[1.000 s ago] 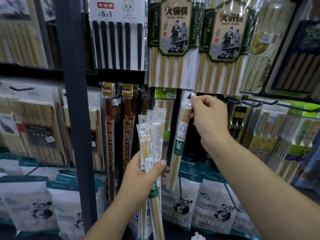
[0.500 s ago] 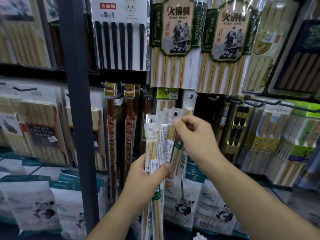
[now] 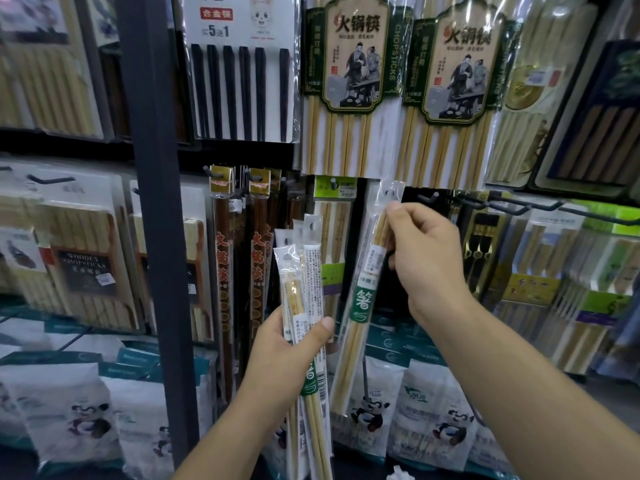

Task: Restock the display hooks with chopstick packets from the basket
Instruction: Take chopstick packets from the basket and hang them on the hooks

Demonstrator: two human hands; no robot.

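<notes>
Chopstick packet (image 3: 362,303) pinched near its top in my right hand (image 3: 427,261) hangs near the dark hook (image 3: 425,197), where its floppy header could miss the tip, while spare packets (image 3: 311,268) gripped in my left hand (image 3: 284,355) might slide loose.

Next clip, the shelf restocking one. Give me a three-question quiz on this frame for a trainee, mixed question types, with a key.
1. True or false: the right hand holds nothing.
2. What does the left hand grip? A) a basket B) a bundle of packets C) one loose black chopstick
3. Fill in: the label band on the single packet in the right hand is coloured ____.
Key: 1 false, it pinches the single packet near its top; 2 B; 3 green.
</notes>
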